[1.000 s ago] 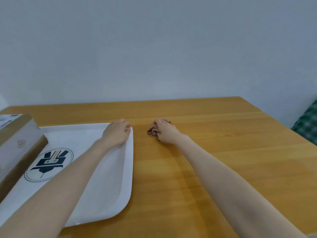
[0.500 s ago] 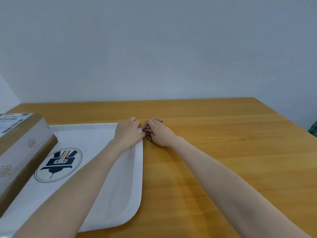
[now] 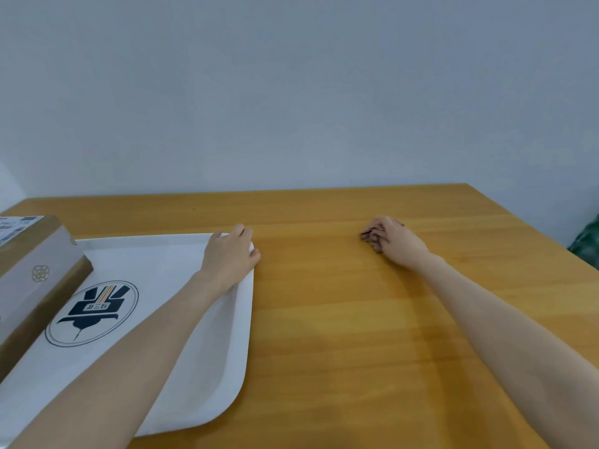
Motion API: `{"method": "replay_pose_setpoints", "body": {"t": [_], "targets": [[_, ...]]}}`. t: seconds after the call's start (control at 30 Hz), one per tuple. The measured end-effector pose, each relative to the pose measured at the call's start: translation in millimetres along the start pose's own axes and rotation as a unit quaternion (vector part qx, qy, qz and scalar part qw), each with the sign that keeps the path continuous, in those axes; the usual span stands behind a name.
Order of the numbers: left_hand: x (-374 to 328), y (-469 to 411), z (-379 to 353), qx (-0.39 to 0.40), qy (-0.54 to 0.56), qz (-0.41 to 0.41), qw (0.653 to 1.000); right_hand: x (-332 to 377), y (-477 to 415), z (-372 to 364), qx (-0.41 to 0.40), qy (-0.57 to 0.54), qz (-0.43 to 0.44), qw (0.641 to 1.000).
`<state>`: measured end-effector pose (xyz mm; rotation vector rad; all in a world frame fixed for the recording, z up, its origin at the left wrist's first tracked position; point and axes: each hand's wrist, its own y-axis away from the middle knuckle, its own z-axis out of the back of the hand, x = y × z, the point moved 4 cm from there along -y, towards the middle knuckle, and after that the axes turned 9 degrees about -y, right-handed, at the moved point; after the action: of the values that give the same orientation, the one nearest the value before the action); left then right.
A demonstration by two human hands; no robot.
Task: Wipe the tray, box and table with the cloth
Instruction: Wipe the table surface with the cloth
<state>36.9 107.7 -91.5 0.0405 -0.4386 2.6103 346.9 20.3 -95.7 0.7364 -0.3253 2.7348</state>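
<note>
A white tray (image 3: 181, 384) with a round dark logo lies on the left of the wooden table (image 3: 340, 319). A brown cardboard box (image 3: 29, 270) stands on the tray's left part. My left hand (image 3: 228, 254) grips the tray's far right corner, fingers curled over its rim. My right hand (image 3: 393, 241) holds a small dark crumpled cloth (image 3: 371, 236) pressed on the table, well to the right of the tray. Most of the cloth is hidden under my fingers.
A plain pale wall rises behind the table's far edge. A green checked fabric (image 3: 586, 244) shows past the table's right edge. Bare wood lies between the tray and my right hand.
My right hand has slid the cloth to the right across the table, away from the tray's corner. My left hand stays on that corner.
</note>
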Motion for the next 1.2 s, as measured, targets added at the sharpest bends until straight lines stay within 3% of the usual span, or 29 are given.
{"method": "replay_pose_setpoints", "body": {"t": [0.3,0.57,0.8,1.0,1.2], "targets": [[-1,3,2,0.02,0.008,0.011,1.0,-94,22,56,-0.067,0.08,-0.139,0.985],[16,5,-7,0.08,0.082,-0.012,0.993,-81,13,46,-0.06,0.084,-0.151,0.983],[10,8,-3,0.067,0.058,-0.022,0.996,10,1,-11,0.017,0.024,-0.026,0.999],[7,8,2,0.08,0.043,-0.023,0.996,113,5,-75,0.078,0.021,0.089,0.993],[7,9,2,0.109,0.051,-0.024,0.992,164,18,-101,0.107,0.013,0.14,0.984]]}}
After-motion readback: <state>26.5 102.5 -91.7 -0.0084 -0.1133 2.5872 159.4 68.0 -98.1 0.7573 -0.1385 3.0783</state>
